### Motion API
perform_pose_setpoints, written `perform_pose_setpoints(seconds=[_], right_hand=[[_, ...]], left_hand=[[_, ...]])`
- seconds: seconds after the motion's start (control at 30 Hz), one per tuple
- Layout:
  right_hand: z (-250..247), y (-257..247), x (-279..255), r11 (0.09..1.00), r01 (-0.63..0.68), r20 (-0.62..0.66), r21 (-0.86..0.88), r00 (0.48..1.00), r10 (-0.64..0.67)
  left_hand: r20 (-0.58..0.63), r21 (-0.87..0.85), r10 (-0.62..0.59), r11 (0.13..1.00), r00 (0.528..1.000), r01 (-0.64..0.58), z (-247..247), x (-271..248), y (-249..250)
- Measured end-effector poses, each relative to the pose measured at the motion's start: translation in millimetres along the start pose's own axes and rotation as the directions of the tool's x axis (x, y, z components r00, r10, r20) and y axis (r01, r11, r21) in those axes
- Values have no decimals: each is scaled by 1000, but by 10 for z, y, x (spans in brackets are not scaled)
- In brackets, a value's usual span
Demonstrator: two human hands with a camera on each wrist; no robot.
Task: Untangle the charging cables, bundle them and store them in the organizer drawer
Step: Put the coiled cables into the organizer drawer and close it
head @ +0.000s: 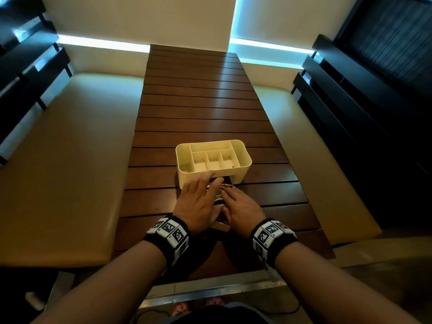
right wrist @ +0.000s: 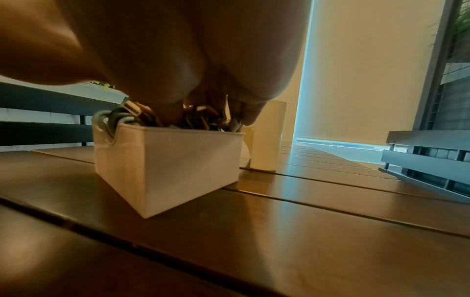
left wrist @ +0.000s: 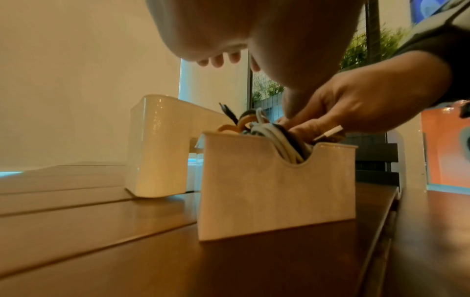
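The white drawer (left wrist: 274, 191) stands pulled out on the table, just in front of the white organizer (head: 240, 157). Coiled charging cables (left wrist: 277, 138), grey, black and orange, fill the drawer and bulge above its rim; they also show in the right wrist view as cables (right wrist: 122, 118) in the drawer (right wrist: 178, 164). My left hand (head: 198, 197) lies over the cables with fingers stretched toward the organizer. My right hand (head: 238, 202) reaches down beside it, its fingertips (left wrist: 305, 128) pressing into the bundle. A white plug (left wrist: 328, 133) pokes out under that hand.
The organizer's top compartments (head: 212, 157) look empty. The brown slatted table (head: 201, 108) stretches away beyond it. Cushioned benches (head: 65, 160) run along both sides, with dark railings behind them.
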State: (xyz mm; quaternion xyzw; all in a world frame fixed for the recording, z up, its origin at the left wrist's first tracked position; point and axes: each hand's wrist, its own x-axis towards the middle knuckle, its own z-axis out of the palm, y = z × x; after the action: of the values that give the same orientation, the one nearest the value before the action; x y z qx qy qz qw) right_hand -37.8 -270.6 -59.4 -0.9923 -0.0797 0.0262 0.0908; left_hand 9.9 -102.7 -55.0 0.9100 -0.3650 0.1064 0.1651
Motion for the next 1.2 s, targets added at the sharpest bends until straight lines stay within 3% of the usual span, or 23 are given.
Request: perform_pose_setpoints(seconds=[0.07, 0.17, 0.27, 0.53, 0.7, 0.93, 1.07, 1.2], right_hand=[[31, 32, 37, 998, 49, 45, -46, 998, -47], [47, 63, 77, 998, 57, 88, -2, 994, -57], [-51, 60, 31, 992, -33, 42, 120, 999, 28], [-121, 92, 19, 895, -238, 82, 378, 971, 223], [-166, 60, 50, 927, -198, 75, 318, 980, 183], [-123, 73, -28, 955, -158, -143, 251, 970, 198], [-160, 35, 39, 980, -128, 48, 151, 991, 122], [-87, -11, -53, 982, -150, 76, 115, 987, 142]], left_hand=[[153, 33, 55, 998, 987, -61, 20, 27, 15], [443, 13, -43, 999, 896, 42, 93, 2, -24], [520, 34, -42, 999, 853, 29, 159, 23, -72], [376, 58, -4, 998, 927, -19, 167, -20, -87], [340, 68, -37, 998, 940, 15, 174, -3, -77], [338, 86, -59, 996, 939, 32, 168, 24, -70], [341, 73, -59, 997, 938, 36, 170, 20, -67], [373, 13, -126, 991, 919, 130, 168, 22, -45]])
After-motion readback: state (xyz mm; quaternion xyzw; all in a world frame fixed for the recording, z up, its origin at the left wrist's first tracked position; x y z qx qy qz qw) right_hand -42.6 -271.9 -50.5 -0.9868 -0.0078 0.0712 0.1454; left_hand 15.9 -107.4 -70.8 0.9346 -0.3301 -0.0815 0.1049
